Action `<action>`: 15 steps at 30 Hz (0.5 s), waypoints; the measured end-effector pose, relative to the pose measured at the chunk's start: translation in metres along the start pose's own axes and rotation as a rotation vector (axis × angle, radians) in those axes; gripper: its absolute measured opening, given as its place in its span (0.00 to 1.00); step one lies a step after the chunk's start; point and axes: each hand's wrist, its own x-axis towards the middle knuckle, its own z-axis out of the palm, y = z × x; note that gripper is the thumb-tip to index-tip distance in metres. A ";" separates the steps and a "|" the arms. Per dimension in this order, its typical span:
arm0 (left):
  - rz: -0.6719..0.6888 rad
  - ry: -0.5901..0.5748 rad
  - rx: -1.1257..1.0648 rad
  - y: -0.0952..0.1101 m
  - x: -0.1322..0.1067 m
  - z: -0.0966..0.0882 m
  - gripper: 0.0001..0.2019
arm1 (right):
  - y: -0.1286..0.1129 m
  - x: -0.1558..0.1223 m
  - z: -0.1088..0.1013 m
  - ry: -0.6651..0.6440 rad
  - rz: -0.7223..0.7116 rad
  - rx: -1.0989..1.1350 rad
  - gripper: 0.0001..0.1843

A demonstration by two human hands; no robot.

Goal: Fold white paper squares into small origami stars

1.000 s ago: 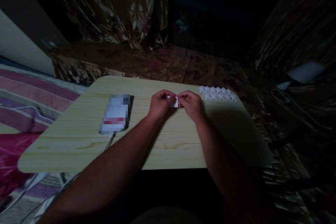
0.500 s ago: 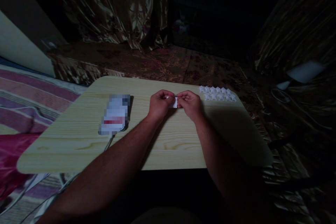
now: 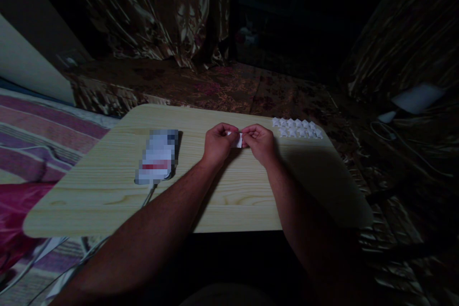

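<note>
A small piece of white paper (image 3: 235, 141) is pinched between both hands above the middle of the wooden table (image 3: 236, 191). My left hand (image 3: 219, 143) grips its left side, thumb on the near face. On the other side my right hand (image 3: 260, 142) is closed on the right edge. Fingers cover much of the paper, so its full shape cannot be made out. Beyond my right hand, several folded white paper stars (image 3: 291, 123) lie in two rows near the table's far right corner.
A blurred-out phone-like device (image 3: 158, 155) with a white cable (image 3: 147, 195) lies on the left of the table. A striped bed cover (image 3: 46, 124) and a shiny pink cloth (image 3: 21, 220) are at the left. Patterned curtains (image 3: 179, 9) hang behind. A white lamp-like object (image 3: 418, 98) stands at right.
</note>
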 end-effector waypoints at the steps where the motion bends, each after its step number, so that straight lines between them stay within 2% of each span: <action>1: 0.006 0.003 0.009 0.000 0.000 0.000 0.10 | 0.000 0.000 0.000 -0.001 0.001 0.002 0.08; 9: 0.102 0.006 0.110 0.004 -0.002 0.001 0.08 | -0.004 -0.001 0.000 0.026 0.070 -0.049 0.08; 15: 0.141 -0.005 0.159 0.008 -0.005 0.002 0.07 | 0.001 0.000 -0.001 0.030 0.063 -0.052 0.07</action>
